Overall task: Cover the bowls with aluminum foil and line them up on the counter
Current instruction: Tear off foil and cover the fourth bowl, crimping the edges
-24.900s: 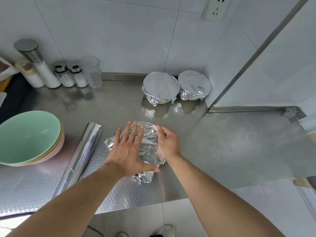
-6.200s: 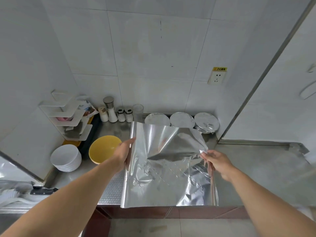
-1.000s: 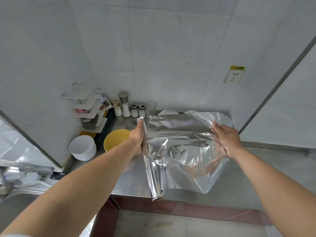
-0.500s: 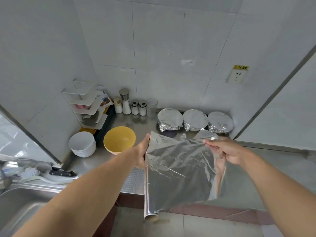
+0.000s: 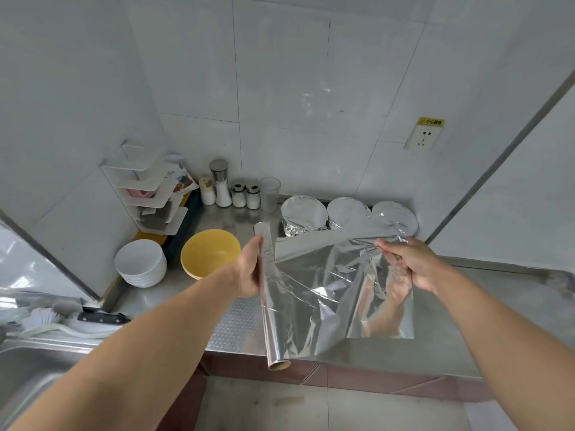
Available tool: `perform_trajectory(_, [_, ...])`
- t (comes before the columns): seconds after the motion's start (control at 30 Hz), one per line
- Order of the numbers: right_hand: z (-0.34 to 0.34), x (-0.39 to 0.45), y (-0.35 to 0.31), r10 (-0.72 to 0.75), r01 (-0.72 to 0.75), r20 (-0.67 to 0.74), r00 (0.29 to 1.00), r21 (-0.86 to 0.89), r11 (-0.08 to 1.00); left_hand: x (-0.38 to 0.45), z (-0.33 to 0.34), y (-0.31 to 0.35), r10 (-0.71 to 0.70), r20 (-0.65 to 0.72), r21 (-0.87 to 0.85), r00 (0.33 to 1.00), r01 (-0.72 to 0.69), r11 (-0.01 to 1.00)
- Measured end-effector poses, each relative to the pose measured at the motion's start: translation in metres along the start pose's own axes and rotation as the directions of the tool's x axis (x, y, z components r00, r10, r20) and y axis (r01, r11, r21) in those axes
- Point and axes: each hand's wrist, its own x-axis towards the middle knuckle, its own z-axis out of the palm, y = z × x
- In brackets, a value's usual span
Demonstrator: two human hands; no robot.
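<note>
The left hand (image 5: 250, 265) grips the foil roll (image 5: 269, 293) held upright in the air, while the right hand (image 5: 407, 262) pinches the sheet (image 5: 329, 293) pulled out over the surface (image 5: 497, 293). A crooked tug could tear it ragged or crumple it. The yellow bowl (image 5: 210, 251) sits uncovered just left; three covered bowls (image 5: 303, 214) line the back wall. Open room lies to the right; the front edge is close beneath the roll.

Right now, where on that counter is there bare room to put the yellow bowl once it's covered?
Bare steel lies right of the foil sheet, below the wall's metal strip. The back is crowded: three foil-covered bowls, shakers, yellow bowl, white bowl stack.
</note>
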Motion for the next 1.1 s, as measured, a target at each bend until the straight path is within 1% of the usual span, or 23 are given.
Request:
perform_trajectory(0.1, [0.001,-0.006,-0.001,0.03,-0.03,0.011,0.999,-0.026,0.999,0.001,0.0,-0.002,-0.026,-0.034,0.025,0.999,0.027,0.999])
perform_trajectory(0.13, [0.0,-0.007,-0.001,0.031,-0.031,-0.003,1.0,-0.017,0.999,0.002,0.0,-0.002,-0.017,-0.033,0.028,0.999,0.018,0.999])
perform_trajectory(0.2, [-0.003,-0.005,0.002,0.043,-0.043,-0.006,0.999,-0.054,0.998,0.004,0.0,-0.001,-0.02,-0.018,0.053,1.0,0.021,0.998])
perform_trajectory(0.27, [-0.008,0.001,0.007,0.021,-0.023,-0.03,0.999,-0.075,0.997,0.008,-0.001,-0.002,-0.03,-0.054,0.108,0.998,0.036,0.993])
perform_trajectory(0.37, [-0.008,0.003,0.007,0.009,-0.013,-0.045,0.999,-0.087,0.996,0.011,-0.001,0.0,-0.008,-0.116,0.153,0.993,0.026,0.988])
perform_trajectory(0.43, [-0.009,0.005,0.009,-0.003,0.0,-0.046,0.999,-0.07,0.998,0.014,-0.001,0.002,0.007,-0.17,0.147,0.985,0.018,0.989])
perform_trajectory(0.5, [-0.008,0.006,0.01,-0.005,0.004,-0.015,1.0,-0.049,0.999,0.014,-0.001,0.002,0.033,-0.248,0.158,0.968,0.007,0.987])
perform_trajectory(0.57, [-0.005,0.006,0.011,-0.006,0.006,-0.013,1.0,-0.012,1.0,0.015,-0.002,0.002,0.05,-0.287,0.184,0.957,0.004,0.983])
perform_trajectory(0.6, [-0.003,0.006,0.011,-0.023,0.022,-0.036,0.999,-0.013,1.0,0.012,0.0,0.001,0.061,-0.293,0.186,0.954,-0.006,0.982])
perform_trajectory(0.67, [0.002,0.004,0.012,-0.073,0.068,-0.127,0.989,-0.04,0.997,0.009,0.003,0.0,0.107,-0.296,0.194,0.949,-0.05,0.98])
perform_trajectory(0.73, [0.002,0.003,0.016,-0.11,0.093,-0.176,0.978,-0.104,0.99,0.008,0.003,-0.001,0.138,-0.317,0.165,0.938,-0.088,0.982])
perform_trajectory(0.8, [0.004,0.004,0.021,-0.115,0.089,-0.187,0.976,-0.141,0.986,0.012,0.002,-0.003,0.148,-0.312,0.144,0.938,-0.107,0.984])
perform_trajectory(0.93, [0.009,0.002,0.024,-0.136,0.113,-0.222,0.965,-0.112,0.987,0.014,0.003,-0.005,0.162,-0.314,0.112,0.935,-0.133,0.985])
perform_trajectory(1.1, [0.01,-0.003,0.021,-0.151,0.143,-0.266,0.952,-0.047,0.989,0.014,-0.001,-0.004,0.185,-0.366,0.04,0.912,-0.183,0.982])
